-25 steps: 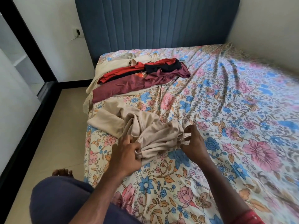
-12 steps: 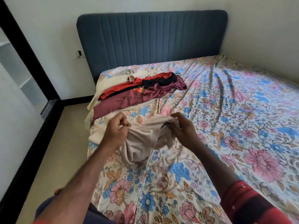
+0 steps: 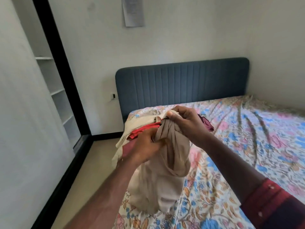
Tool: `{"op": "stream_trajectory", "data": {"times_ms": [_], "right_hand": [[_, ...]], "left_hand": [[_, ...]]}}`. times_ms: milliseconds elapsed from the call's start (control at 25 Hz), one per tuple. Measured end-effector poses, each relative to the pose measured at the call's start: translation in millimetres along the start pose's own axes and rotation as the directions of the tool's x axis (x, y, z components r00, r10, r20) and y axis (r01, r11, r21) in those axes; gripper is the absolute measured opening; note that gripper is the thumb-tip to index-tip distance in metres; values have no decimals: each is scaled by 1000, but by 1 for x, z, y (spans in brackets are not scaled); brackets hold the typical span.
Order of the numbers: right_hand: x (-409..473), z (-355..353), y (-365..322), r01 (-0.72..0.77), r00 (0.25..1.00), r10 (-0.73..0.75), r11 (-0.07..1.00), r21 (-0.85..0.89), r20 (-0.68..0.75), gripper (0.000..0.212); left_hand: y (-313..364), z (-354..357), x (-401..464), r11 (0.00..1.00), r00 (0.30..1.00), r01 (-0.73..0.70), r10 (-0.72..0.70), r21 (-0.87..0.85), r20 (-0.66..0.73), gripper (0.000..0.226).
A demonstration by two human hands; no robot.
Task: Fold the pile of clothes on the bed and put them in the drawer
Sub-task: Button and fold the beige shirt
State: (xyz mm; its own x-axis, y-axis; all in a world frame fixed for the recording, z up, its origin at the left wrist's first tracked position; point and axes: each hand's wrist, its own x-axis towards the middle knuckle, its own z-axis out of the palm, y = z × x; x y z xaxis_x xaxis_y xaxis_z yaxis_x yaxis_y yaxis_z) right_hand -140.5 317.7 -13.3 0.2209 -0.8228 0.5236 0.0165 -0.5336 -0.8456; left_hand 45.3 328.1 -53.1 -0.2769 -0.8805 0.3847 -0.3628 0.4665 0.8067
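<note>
A beige garment (image 3: 166, 164) hangs bunched in the air above the near left part of the bed (image 3: 247, 146). My left hand (image 3: 145, 147) grips its upper edge low on the left, and my right hand (image 3: 184, 123) pinches the edge higher up on the right. Its lower end trails down to the floral sheet. Behind my hands lies the pile of clothes (image 3: 142, 131): a cream piece, a red one and a maroon one, partly hidden. No drawer is in view.
The blue padded headboard (image 3: 181, 81) stands against the back wall. On the left is a black-framed wardrobe with white shelves (image 3: 56, 90). A strip of tan floor (image 3: 85, 171) runs between it and the bed. A paper sheet (image 3: 132, 11) hangs on the wall.
Both hands have lifted the beige garment off the sheet and raised it in front of the pile. The view has tilted upward, showing more wall.
</note>
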Motion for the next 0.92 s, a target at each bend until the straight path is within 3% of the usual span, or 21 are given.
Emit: {"op": "stream_trajectory", "data": {"times_ms": [80, 160, 240, 280, 320, 360, 400, 440, 480, 560, 640, 720, 760, 840, 920], "right_hand": [[3, -10, -11, -59, 998, 60, 998, -17, 27, 24], [0, -25, -14, -148, 989, 148, 988, -53, -9, 27], [-6, -24, -11, -222, 971, 222, 975, 14, -90, 26], [-8, -16, -8, -251, 957, 262, 963, 97, -122, 22], [-10, -4, -6, -279, 943, 302, 947, 162, -140, 20], [-10, 8, -4, -319, 924, 351, 927, 198, -153, 19], [-10, 20, -4, -358, 907, 396, 905, 231, -146, 20], [-11, 31, -4, -390, 893, 435, 877, 282, -117, 18], [-12, 42, -6, -414, 884, 463, 840, 350, -66, 15], [-15, 56, -9, -425, 891, 453, 802, 420, 37, 11], [-17, 59, -10, -346, 927, 374, 872, 346, -16, 17], [-11, 55, -7, -207, 956, 250, 947, 246, -157, 18], [-6, 52, -3, -164, 970, 198, 961, 223, -140, 20], [-1, 54, 5, -198, 974, 150, 927, 318, 168, 36], [1, 63, 14, -382, 842, 154, 847, 370, 517, 54]], "left_hand": [[-5, -21, 2, 996, 995, 82, -79, -39, 60, 24], [-9, -43, 0, 982, 988, 149, -152, 112, 22, 18], [-13, -51, 1, 884, 951, 224, -107, 410, -289, 27], [-5, -47, -2, 861, 898, 294, -100, 416, -428, 31], [7, -41, -6, 880, 864, 358, -186, 312, -467, 37], [22, -33, -12, 906, 870, 408, -350, 109, -347, 42], [29, -24, -19, 892, 888, 439, -449, -108, -96, 44], [37, -15, -28, 850, 886, 463, -445, -251, 128, 42], [41, -8, -37, 839, 901, 427, -364, -338, 234, 41], [34, -3, -47, 851, 952, 302, -242, -430, 189, 35], [29, -14, -41, 855, 949, 297, -313, -425, 32, 16], [29, -41, -27, 799, 910, 332, -411, -502, -52, 24], [32, -58, -20, 770, 910, 325, -413, -549, -42, 25], [47, -89, -13, 761, 943, 288, -330, -582, 35, 26], [67, -111, -11, 814, 957, 289, -249, -504, 146, 30]]}}
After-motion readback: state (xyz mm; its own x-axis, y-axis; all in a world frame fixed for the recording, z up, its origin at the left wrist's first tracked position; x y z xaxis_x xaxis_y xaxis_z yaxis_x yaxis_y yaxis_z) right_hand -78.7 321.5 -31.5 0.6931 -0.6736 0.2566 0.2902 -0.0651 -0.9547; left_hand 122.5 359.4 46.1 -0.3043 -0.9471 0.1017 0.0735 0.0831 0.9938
